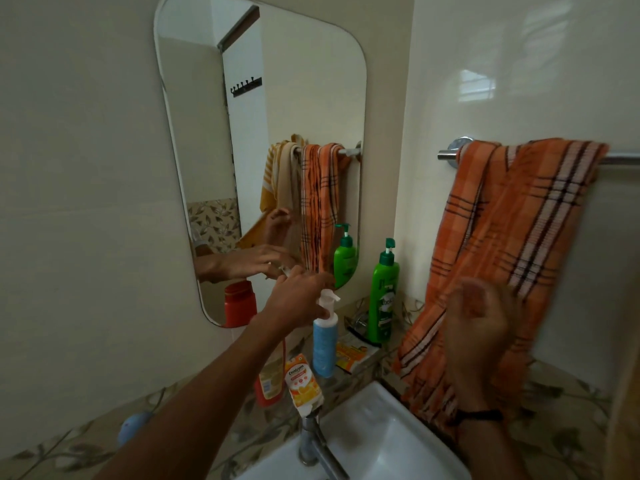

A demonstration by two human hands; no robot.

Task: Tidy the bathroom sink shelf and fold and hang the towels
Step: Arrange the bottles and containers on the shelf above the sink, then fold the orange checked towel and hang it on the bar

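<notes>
My left hand (pixel 298 299) grips the white pump top of a blue bottle (pixel 325 344) that stands on the patterned shelf (pixel 381 362) behind the sink. My right hand (pixel 481 323) is blurred in front of the orange checked towel (pixel 512 237); its fingers look loosely curled and hold nothing I can make out. The towel hangs bunched over the metal towel bar (pixel 620 158) on the right wall. A tall green pump bottle (pixel 382 299) stands at the shelf's corner. An orange Centrum box (pixel 302 382) and a red jar (pixel 268 379) stand left of the blue bottle.
A white sink (pixel 381 438) with a metal tap (pixel 313 441) lies below. An orange sachet (pixel 353 353) lies on the shelf. A blue round object (pixel 133 429) sits at the left. The mirror (pixel 294 98) reflects a second, yellow towel on the bar.
</notes>
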